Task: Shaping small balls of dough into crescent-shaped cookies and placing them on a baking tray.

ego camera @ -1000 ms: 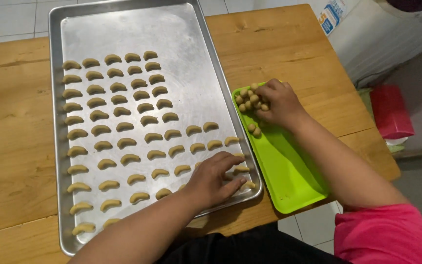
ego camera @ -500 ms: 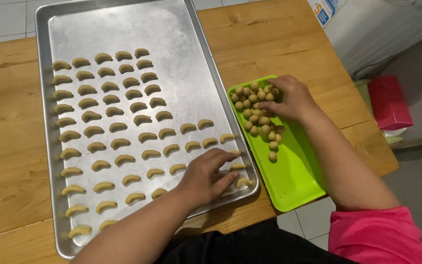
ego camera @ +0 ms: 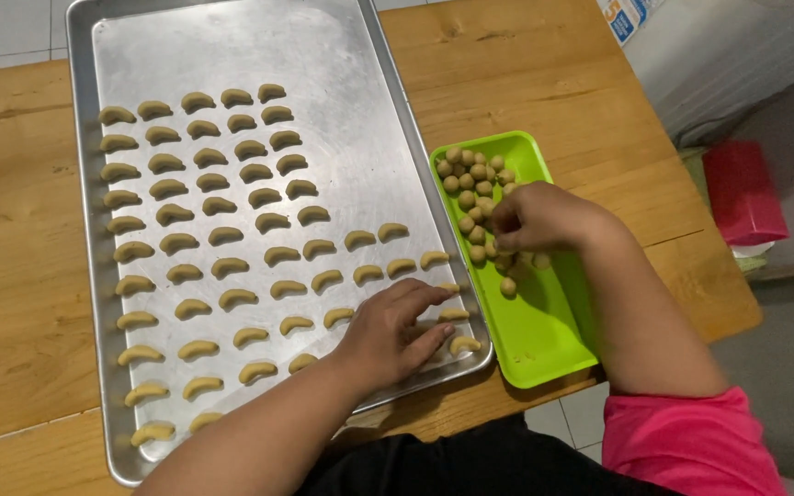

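Head view: your left hand (ego camera: 395,329) lies open, flat on the one steel tray (ego camera: 342,55) among roughly fifty crescents (ego camera: 232,234). Your right hand (ego camera: 537,219) pinches dough balls (ego camera: 470,174), about twenty, in the one green tray (ego camera: 544,340) on the counter (ego camera: 11,276).

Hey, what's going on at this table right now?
A person is working with cookie dough at a wooden table. The left hand rests flat on the near right corner of a metal baking tray, among rows of crescent-shaped dough pieces. The right hand reaches into a green plastic tray beside it, fingers on a pile of small dough balls. The far part of the baking tray is bare.
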